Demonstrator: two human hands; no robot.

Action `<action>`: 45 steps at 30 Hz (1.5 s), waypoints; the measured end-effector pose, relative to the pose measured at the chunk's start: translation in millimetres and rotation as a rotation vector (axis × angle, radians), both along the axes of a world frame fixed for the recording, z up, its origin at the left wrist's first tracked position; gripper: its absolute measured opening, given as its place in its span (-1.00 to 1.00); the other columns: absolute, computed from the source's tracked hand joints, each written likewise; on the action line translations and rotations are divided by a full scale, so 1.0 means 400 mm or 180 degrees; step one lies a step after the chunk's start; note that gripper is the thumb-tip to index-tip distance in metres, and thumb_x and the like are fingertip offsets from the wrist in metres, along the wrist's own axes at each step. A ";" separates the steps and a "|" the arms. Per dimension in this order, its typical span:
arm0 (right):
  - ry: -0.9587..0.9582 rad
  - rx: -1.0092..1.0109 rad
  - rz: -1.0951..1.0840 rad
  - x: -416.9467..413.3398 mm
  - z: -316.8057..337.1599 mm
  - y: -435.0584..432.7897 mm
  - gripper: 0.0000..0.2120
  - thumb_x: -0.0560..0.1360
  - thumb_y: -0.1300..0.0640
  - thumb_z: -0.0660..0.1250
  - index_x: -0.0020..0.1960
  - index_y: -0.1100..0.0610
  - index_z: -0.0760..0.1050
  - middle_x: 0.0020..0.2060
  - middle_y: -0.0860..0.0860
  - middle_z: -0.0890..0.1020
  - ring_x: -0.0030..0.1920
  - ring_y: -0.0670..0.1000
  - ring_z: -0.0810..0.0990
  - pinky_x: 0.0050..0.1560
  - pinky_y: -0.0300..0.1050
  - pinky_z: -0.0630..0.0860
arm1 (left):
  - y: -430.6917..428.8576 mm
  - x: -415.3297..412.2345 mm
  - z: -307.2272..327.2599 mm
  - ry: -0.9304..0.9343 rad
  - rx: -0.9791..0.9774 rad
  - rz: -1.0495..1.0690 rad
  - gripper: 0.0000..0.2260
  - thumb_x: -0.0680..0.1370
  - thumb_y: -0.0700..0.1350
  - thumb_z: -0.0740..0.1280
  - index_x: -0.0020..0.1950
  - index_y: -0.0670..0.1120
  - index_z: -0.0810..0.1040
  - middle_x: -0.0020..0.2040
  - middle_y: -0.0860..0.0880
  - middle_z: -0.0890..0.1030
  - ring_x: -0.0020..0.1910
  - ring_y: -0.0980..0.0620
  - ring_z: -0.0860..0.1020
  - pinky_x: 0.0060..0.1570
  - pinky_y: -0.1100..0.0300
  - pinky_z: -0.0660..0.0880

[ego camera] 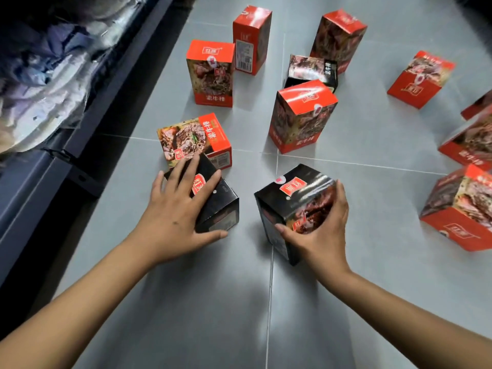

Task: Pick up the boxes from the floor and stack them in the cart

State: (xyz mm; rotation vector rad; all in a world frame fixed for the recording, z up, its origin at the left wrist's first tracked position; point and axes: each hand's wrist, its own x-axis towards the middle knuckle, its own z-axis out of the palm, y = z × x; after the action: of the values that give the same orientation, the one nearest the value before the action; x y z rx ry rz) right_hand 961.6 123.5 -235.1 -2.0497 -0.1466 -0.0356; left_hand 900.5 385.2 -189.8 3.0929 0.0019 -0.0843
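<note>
Looking down at a grey tiled floor (372, 161) strewn with food boxes. Along the far left runs a dark metal frame (87, 107) holding plastic-wrapped bundles (40, 75) (whether this is the cart cannot be told).

Next comes the left hand (175, 209), laid over the top of the left black box (221, 209). Its fingers are straight and fanned out, and the thumb stretches along the near edge without clasping. That box stands on the floor. Just behind it a flat red box (191, 139) lies picture side up. Further back stand two upright red boxes (210, 73), side by side.

At centre, the right hand (322, 230) grips the right black box (287, 206), thumb on the near face and fingers curled round the far side. The box is tilted, and it is unclear whether it is off the floor.

Behind it stand a tall red box (300, 115) and a small black box (311, 70). More red boxes (463, 209) sit at the right edge, well apart from both hands.
</note>
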 end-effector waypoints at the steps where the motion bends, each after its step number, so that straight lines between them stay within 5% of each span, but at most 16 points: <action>1: 0.0051 0.0082 -0.0016 -0.018 -0.008 -0.017 0.24 0.03 -0.40 0.49 0.50 -0.22 -0.15 0.34 -0.31 0.08 0.41 -0.37 0.05 0.34 -0.55 0.01 | 0.007 -0.009 0.003 -0.0018 0.0050 -0.0030 -0.07 0.33 0.54 0.09 0.57 0.12 -0.04 0.57 -0.18 -0.09 0.54 -0.18 -0.08 0.37 -0.26 0.18; 4: 0.0347 0.0263 -0.0039 -0.074 -0.024 -0.051 0.34 -0.04 -0.31 0.58 0.47 -0.30 -0.24 0.46 -0.08 0.13 0.44 -0.07 0.25 0.46 -0.08 0.25 | -0.005 -0.016 0.023 0.0033 0.0196 0.0170 -0.05 0.30 0.51 0.16 0.56 0.09 0.02 0.56 -0.22 -0.04 0.43 -0.28 0.12 0.23 -0.20 0.35; 7: 0.0418 0.0422 -0.0070 -0.104 -0.026 -0.046 0.36 -0.05 -0.25 0.64 0.45 -0.32 -0.22 0.37 -0.10 0.24 0.27 -0.24 0.39 0.30 -0.34 0.36 | -0.049 -0.006 0.053 0.0354 0.0546 0.0701 0.04 0.23 0.59 0.10 0.56 0.10 -0.11 0.54 -0.24 -0.10 0.24 -0.25 0.27 0.18 -0.07 0.37; 11: 0.0191 0.0294 0.0083 -0.094 -0.028 -0.039 0.10 0.15 -0.16 0.57 0.42 -0.40 -0.13 0.32 0.00 0.29 0.27 -0.18 0.40 0.27 -0.39 0.35 | -0.072 0.010 0.092 0.0729 0.0967 0.0982 0.14 0.11 0.63 -0.10 0.55 0.01 -0.12 0.42 -0.23 0.16 0.16 -0.17 0.41 0.04 0.05 0.42; 14: 0.0137 0.0209 0.0372 -0.099 -0.052 -0.040 0.10 0.22 0.00 0.63 0.40 -0.41 -0.09 0.25 -0.01 0.32 0.16 -0.18 0.42 0.17 -0.40 0.40 | -0.072 0.000 0.091 0.0641 0.1073 0.0987 0.11 0.15 0.63 -0.05 0.54 0.00 -0.07 0.42 -0.23 0.18 0.21 -0.18 0.39 0.09 0.03 0.38; 19: -0.0377 -0.0024 0.0876 -0.053 -0.069 -0.051 0.19 0.19 -0.05 0.63 0.50 -0.27 -0.15 0.37 -0.06 0.18 0.42 -0.09 0.25 0.35 -0.34 0.27 | -0.038 0.005 0.050 0.0301 0.0325 -0.0159 -0.01 0.30 0.47 0.27 0.52 0.22 -0.24 0.57 -0.15 -0.16 0.51 -0.28 0.00 0.42 -0.23 0.09; 21: -0.0630 -0.0184 0.1342 -0.024 -0.071 -0.063 0.17 0.20 -0.03 0.64 0.51 -0.26 -0.11 0.42 0.09 0.13 0.49 -0.04 0.15 0.38 -0.30 0.26 | -0.025 0.012 0.039 0.0337 0.0288 -0.0582 -0.09 0.36 0.40 0.28 0.50 0.29 -0.25 0.58 -0.14 -0.06 0.49 -0.25 0.09 0.39 -0.23 0.17; 24: -0.0739 -0.0179 0.1615 -0.006 -0.074 -0.067 0.03 0.28 -0.02 0.60 0.52 -0.19 0.01 0.32 0.19 0.27 0.42 -0.06 0.26 0.33 -0.28 0.33 | -0.016 0.020 0.042 0.0304 0.0367 -0.0653 -0.15 0.37 0.34 0.33 0.54 0.24 -0.02 0.49 -0.18 0.25 0.29 -0.23 0.38 0.11 -0.11 0.39; 28: -0.0779 -0.0088 0.1481 -0.007 -0.077 -0.061 -0.20 0.34 -0.05 0.52 0.44 -0.08 0.15 0.20 0.16 0.35 0.27 0.00 0.41 0.22 -0.18 0.45 | -0.021 0.024 0.048 0.0203 0.0320 -0.0430 -0.22 0.36 0.34 0.30 0.52 0.17 0.16 0.34 -0.20 0.41 0.08 -0.23 0.48 -0.06 -0.08 0.44; 36: -0.1009 -0.0127 0.1149 0.036 -0.070 -0.028 -0.13 0.21 0.17 0.64 0.38 0.00 0.25 0.12 0.27 0.43 0.22 -0.06 0.42 0.17 -0.29 0.43 | -0.024 0.043 0.040 0.0171 0.0172 -0.0193 -0.21 0.26 0.27 0.48 0.44 0.11 0.36 0.19 -0.22 0.51 -0.02 -0.28 0.52 -0.16 -0.07 0.44; 39: -0.0989 -0.0201 0.1002 0.055 -0.052 -0.022 -0.19 0.23 0.08 0.63 0.35 0.08 0.29 0.11 0.20 0.44 0.21 -0.10 0.44 0.16 -0.35 0.40 | -0.014 0.039 0.043 0.0154 -0.0014 -0.0112 -0.28 0.31 0.27 0.43 0.43 0.14 0.36 0.19 -0.19 0.50 -0.03 -0.27 0.52 -0.16 -0.05 0.43; 42: -0.0751 -0.0179 0.0640 0.046 -0.006 -0.028 -0.18 0.22 -0.05 0.61 0.38 -0.04 0.30 0.11 0.11 0.44 0.13 -0.04 0.50 0.12 -0.34 0.42 | -0.013 0.031 0.074 0.0116 -0.0193 0.0063 -0.32 0.32 0.30 0.31 0.43 0.17 0.34 0.23 -0.17 0.48 0.00 -0.26 0.51 -0.12 -0.07 0.43; 45: -0.0369 0.0032 0.0170 0.019 0.051 -0.033 -0.13 0.18 -0.08 0.60 0.39 -0.20 0.26 0.17 0.01 0.45 0.17 -0.05 0.53 0.16 -0.11 0.50 | -0.032 0.033 0.128 0.0109 -0.0259 0.0169 -0.30 0.30 0.27 0.35 0.42 0.13 0.37 0.23 -0.18 0.49 -0.01 -0.27 0.51 -0.13 -0.09 0.45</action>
State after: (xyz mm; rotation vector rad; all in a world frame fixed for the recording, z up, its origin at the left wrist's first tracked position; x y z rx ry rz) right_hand 969.4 110.1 -214.7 -2.0331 -0.2728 -0.1218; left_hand 913.8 372.4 -138.4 3.0073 0.0797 -0.1321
